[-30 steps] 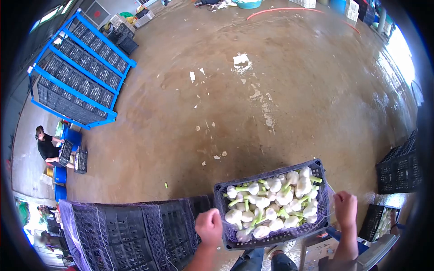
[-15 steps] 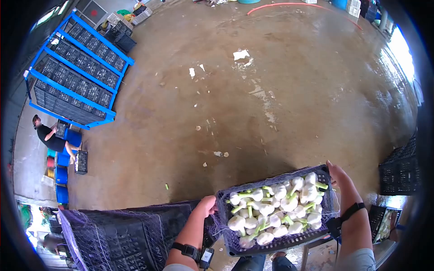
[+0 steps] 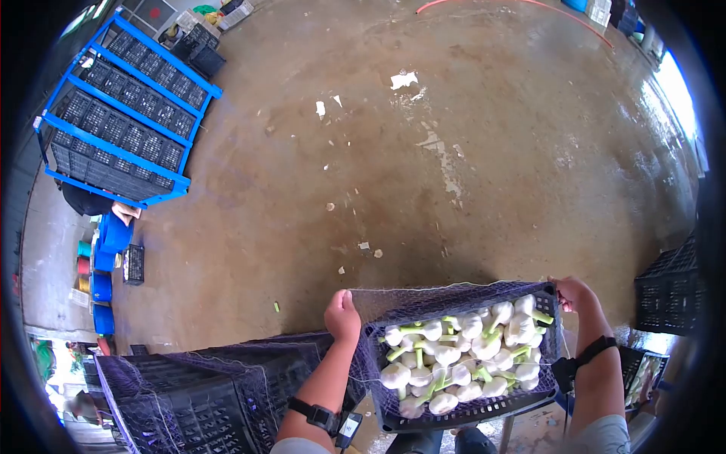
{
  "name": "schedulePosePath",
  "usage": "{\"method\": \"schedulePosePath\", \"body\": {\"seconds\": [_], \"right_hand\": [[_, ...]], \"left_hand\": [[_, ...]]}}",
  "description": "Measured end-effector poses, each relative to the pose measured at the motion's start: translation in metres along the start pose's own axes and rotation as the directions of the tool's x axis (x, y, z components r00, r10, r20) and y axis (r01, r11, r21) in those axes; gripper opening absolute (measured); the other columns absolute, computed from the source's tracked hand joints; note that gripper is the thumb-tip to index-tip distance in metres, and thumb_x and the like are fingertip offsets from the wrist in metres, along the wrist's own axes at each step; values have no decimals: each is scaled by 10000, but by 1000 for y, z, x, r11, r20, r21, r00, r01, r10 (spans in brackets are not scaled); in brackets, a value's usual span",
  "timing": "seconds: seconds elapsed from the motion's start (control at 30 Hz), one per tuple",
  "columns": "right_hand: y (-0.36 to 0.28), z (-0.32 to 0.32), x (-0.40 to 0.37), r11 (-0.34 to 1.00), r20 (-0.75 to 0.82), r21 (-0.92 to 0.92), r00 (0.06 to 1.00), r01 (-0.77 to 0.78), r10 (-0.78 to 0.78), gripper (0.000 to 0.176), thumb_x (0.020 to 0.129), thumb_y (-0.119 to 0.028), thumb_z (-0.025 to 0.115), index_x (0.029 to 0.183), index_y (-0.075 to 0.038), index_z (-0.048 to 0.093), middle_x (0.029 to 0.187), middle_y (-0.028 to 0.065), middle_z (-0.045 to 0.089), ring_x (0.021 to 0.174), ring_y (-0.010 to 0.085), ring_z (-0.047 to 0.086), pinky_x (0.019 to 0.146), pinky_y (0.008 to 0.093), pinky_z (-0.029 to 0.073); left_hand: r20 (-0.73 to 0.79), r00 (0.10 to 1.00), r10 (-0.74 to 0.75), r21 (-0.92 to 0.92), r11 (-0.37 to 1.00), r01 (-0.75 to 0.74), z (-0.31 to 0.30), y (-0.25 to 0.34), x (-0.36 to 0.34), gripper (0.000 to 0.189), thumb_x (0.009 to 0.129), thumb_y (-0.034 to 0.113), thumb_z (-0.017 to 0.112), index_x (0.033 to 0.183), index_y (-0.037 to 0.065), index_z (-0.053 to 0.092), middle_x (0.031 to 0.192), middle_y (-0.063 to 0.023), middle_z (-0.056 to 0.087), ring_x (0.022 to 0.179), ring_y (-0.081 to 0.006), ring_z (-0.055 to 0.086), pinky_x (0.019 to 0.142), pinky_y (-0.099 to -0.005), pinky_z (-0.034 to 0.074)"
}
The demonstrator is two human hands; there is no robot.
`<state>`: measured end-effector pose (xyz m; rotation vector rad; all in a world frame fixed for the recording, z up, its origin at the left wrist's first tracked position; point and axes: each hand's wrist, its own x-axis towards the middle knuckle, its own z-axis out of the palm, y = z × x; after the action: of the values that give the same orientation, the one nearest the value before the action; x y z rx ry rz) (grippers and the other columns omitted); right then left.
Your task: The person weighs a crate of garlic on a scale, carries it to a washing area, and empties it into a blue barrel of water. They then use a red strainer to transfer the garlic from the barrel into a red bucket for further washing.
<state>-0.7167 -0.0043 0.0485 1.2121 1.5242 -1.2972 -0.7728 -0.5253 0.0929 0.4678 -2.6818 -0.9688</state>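
Observation:
White garlic bulbs with green stems fill a black crate (image 3: 469, 415) low in the view, and purple netting (image 3: 454, 294) lies around the crate's walls. My left hand (image 3: 344, 318) is closed on the netting, raised a little above the crate's far left corner. At the far right corner my right hand (image 3: 572, 293) pinches the netting close to the rim. Between the two hands the net's edge is stretched along the far side.
Net-covered black crates (image 3: 204, 393) stand at the lower left. More crates (image 3: 667, 291) are stacked at the right. A blue rack (image 3: 125, 113) holds crates at the upper left, with a person (image 3: 85, 199) partly hidden below it, near blue barrels (image 3: 113, 232).
My left hand has moved up from the crate's corner, lifting the net's edge. My right hand is slightly lower and further right. The distant person has bent down behind the rack.

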Motion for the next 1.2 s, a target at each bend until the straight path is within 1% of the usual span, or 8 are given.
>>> {"method": "schedulePosePath", "body": {"seconds": [0.1, 0.27, 0.4, 0.67, 0.9, 1.1, 1.17, 1.2], "right_hand": [[3, 14, -4, 995, -1, 93, 1000, 31, -31, 216, 873, -276, 542, 732, -119, 587, 559, -17, 517, 444, 100, 492, 397, 269, 422], [19, 10, 13, 964, 74, 241, 988, 111, -132, 96, 822, -79, 515, 820, -110, 606, 585, -29, 522, 432, 78, 452, 363, 231, 329], [1, 10, -5, 977, -58, -130, 983, 167, -176, 206, 784, -7, 424, 806, -105, 604, 604, -5, 549, 461, 109, 512, 362, 244, 374], [46, 2, 90, 944, 77, 326, 993, 57, -86, 201, 865, -107, 420, 784, -100, 604, 666, 24, 609, 521, 136, 574, 467, 304, 486], [11, 30, 15, 860, 227, 508, 969, -35, -95, 255, 895, -275, 500, 761, -83, 602, 667, 18, 613, 553, 150, 595, 534, 318, 521], [6, 23, 38, 878, -407, -78, 789, 472, -460, 278, 860, -277, 554, 717, -41, 577, 621, 84, 593, 556, 228, 583, 535, 373, 443], [-8, 35, 9, 704, -586, -538, 395, 463, -707, 272, 867, -241, 539, 708, -22, 512, 620, 181, 541, 568, 348, 524, 532, 425, 398], [-11, 43, -14, 704, -587, -538, 393, 464, -708, 272, 867, -241, 539, 708, -22, 512, 620, 181, 541, 568, 348, 524, 532, 425, 398]], "left_hand": [[-94, 980, 173, -132, 974, -184, -27, 37, -20, 85, 833, 90, 565, 862, 14, 592, 748, -157, 597, 699, -328, 585, 643, -376, 459], [153, 855, 495, -19, 867, -499, -87, 77, -99, 109, 721, -15, 617, 762, 83, 596, 666, -92, 557, 577, -264, 524, 511, -355, 405], [240, 881, 407, -147, 913, -381, -93, 87, -123, 66, 751, -2, 625, 794, 45, 607, 692, -95, 583, 583, -248, 548, 532, -321, 426], [292, 953, 81, -257, 966, -3, -89, 77, -141, 75, 836, 72, 607, 851, -2, 607, 724, -49, 582, 636, -81, 528, 585, -221, 431], [380, 925, -23, -305, 941, 149, -85, 62, -153, 102, 869, 73, 570, 894, -24, 587, 786, -44, 605, 701, -67, 548, 643, -203, 439], [403, 907, -118, -418, 858, 298, -79, 62, -159, 107, 881, 62, 548, 927, -30, 577, 818, -62, 620, 745, -80, 570, 693, -215, 455], [401, 907, -127, -431, 848, 309, -79, 65, -158, 108, 882, 60, 546, 933, -30, 576, 821, -62, 621, 752, -83, 573, 701, -219, 458], [375, 920, -114, -421, 863, 279, -79, 66, -157, 108, 881, 61, 548, 933, -29, 577, 822, -62, 621, 750, -84, 571, 696, -219, 458]]}}
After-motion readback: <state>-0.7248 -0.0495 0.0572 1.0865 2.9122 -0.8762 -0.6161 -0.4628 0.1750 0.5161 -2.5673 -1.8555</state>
